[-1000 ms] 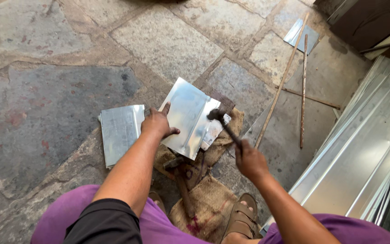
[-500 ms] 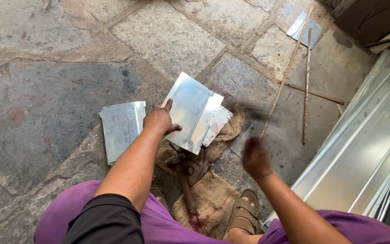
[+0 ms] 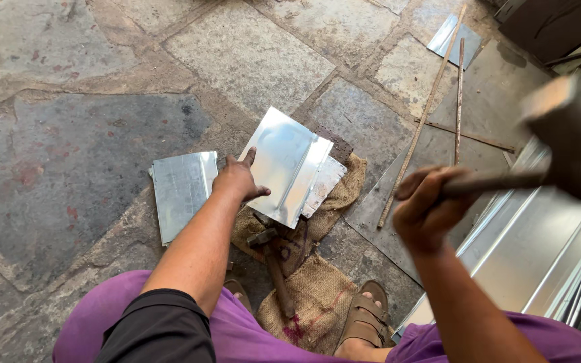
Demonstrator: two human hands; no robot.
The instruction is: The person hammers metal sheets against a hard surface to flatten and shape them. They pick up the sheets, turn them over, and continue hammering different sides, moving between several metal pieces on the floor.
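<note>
the right hand [image 3: 432, 212] is shut tight on a raised hammer [image 3: 566, 144], blurry up near the camera. farther off, the left hand [image 3: 240, 180] lies flat and open on a shiny metal sheet [image 3: 287, 165] on brown sacking [image 3: 317, 228] on the stone floor [image 3: 89, 121]. best to keep fingers away from the fold and hit straight.

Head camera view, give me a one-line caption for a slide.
Left hand pins a folded metal sheet on burlap over stone floor; right hand holds a raised hammer.
</note>
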